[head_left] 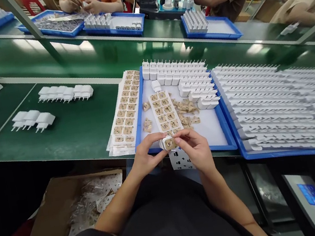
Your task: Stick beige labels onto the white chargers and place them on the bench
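The left hand [147, 154] is clamping a plug adapter [163, 144]; the right hand [195, 146] is pinching its tan sticker [169, 143]; slipping is risking misalignment.

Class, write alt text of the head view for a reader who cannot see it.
The left hand holds a small white plug and the right hand touches its tan face, at the near edge of a blue tray. The tray holds rows of pronged white plugs and a tan-patterned sheet; a fuller tray lies to its right.
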### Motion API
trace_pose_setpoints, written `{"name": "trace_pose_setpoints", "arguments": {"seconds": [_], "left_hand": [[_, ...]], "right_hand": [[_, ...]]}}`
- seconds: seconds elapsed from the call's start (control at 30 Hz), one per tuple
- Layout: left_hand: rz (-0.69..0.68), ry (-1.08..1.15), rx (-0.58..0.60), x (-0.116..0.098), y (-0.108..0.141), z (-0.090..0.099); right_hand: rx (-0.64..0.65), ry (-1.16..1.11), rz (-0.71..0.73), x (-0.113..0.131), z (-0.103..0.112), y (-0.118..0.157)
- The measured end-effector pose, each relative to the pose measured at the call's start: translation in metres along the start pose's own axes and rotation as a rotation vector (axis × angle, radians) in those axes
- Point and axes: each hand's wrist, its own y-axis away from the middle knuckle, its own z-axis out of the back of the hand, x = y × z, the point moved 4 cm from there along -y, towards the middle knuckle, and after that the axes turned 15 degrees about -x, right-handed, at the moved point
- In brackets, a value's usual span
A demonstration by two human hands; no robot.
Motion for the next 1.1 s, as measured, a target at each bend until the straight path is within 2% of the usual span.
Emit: {"name": "trace_pose_setpoints", "arguments": {"seconds": [0.67, 1.1], "left_hand": [[-0.010, -0.029, 0.008, -0.0027, -0.0016, -0.0002], [-0.031, -0.039, -0.008, -0.0054, -0.0019, 0.0001]], "right_hand": [[-0.013, 0.025, 0.010, 0.0039, -0.0028, 0.0014], [-0.082, 0.259, 0.227, 0.0083, -0.0066, 0.0054]]}}
